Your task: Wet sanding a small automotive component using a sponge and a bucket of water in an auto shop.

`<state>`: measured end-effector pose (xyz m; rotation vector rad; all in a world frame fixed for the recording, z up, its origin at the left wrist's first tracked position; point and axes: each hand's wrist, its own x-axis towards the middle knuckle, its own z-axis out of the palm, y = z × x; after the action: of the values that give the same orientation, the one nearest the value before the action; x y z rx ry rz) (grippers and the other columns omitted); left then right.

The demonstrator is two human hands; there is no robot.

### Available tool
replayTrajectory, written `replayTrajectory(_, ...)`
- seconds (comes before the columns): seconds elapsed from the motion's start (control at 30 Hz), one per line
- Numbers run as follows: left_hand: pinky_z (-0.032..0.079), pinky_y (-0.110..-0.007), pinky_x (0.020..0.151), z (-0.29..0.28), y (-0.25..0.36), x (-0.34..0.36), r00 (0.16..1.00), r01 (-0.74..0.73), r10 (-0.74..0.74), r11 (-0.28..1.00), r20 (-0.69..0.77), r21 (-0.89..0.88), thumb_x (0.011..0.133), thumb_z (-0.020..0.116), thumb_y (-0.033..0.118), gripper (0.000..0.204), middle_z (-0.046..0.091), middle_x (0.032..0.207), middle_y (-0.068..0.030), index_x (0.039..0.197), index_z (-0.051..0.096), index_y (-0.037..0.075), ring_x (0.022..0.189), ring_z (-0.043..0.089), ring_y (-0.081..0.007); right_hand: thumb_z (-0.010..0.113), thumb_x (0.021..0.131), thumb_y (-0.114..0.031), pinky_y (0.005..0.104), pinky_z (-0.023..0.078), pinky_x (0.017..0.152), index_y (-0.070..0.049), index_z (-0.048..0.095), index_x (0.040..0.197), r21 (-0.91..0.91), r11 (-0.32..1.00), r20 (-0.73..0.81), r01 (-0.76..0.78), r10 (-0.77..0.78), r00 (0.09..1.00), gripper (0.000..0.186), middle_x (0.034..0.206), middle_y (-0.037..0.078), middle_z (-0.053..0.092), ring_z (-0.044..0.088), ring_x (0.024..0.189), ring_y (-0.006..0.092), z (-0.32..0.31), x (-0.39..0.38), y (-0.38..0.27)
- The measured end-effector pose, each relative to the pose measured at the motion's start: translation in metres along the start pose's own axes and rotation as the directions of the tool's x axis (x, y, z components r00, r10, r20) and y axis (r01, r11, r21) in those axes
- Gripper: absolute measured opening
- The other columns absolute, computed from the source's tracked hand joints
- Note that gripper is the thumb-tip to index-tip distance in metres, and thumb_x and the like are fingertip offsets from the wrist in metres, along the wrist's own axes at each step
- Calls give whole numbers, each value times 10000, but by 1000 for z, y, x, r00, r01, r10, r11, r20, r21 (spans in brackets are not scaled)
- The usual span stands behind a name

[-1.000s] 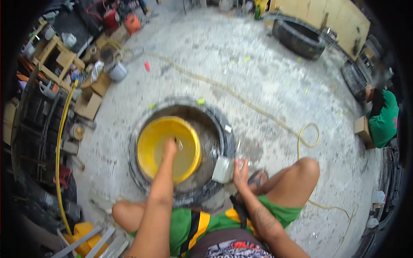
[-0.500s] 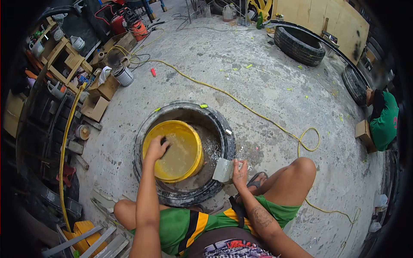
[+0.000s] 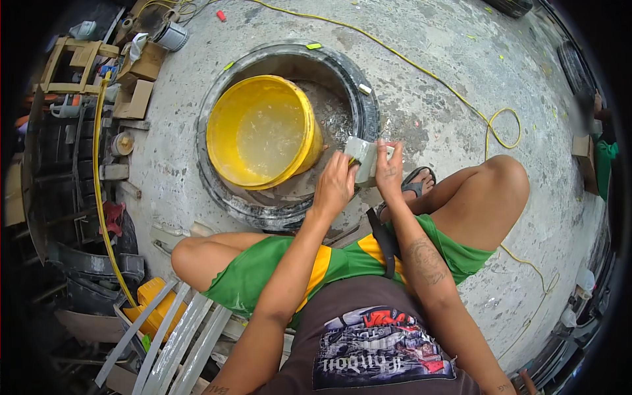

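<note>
My right hand [image 3: 390, 170] grips a grey, flat-sided piece [image 3: 361, 149], with the thumb and fingers at its right end. My left hand [image 3: 334, 184] presses a small dark pad with a yellowish edge [image 3: 353, 161] against the near left side of that piece. Its fingers are closed round the pad, which is mostly hidden, so its kind is unclear. Both hands are over the right rim of a tire [image 3: 370, 122] lying flat on the floor. Inside the tire a yellow bucket [image 3: 316, 139] leans, holding cloudy water [image 3: 270, 138].
A yellow hose [image 3: 421, 69] crosses the concrete floor and loops at the right. Metal rails [image 3: 191, 336] lie by my left knee. Cardboard boxes [image 3: 135, 100] and a metal can [image 3: 172, 37] stand at the left. Another person's green sleeve [image 3: 605, 164] shows at the far right.
My left hand has left the bucket's water and come right, bringing the dark pad onto the grey piece. My right hand still holds that piece. The view has tilted down toward my body.
</note>
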<state>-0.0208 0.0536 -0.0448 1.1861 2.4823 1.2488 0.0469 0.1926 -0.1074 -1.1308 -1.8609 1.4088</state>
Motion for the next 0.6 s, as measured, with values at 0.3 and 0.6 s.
replayTrajectory(0.3, 485, -515, 795, 14, -17, 28, 995, -94, 89, 989, 45, 118, 903, 664, 9, 183, 565, 962, -242, 1062, 581, -28, 914, 590, -470, 603, 1055, -386, 490, 489, 851, 14, 536, 1065, -31, 996, 43, -83, 84, 995, 405, 960, 294, 650, 647, 924, 456, -2, -8, -15)
replayTrajectory(0.6, 488, -518, 828, 19, -23, 49, 996, -85, 82, 991, 26, 105, 899, 664, -5, 196, 565, 982, -216, 1076, 580, -20, 928, 582, -430, 611, 1050, -362, 473, 499, 853, 18, 533, 1071, 34, 993, 60, -116, 113, 992, 389, 982, 278, 658, 660, 930, 434, -4, -2, -28)
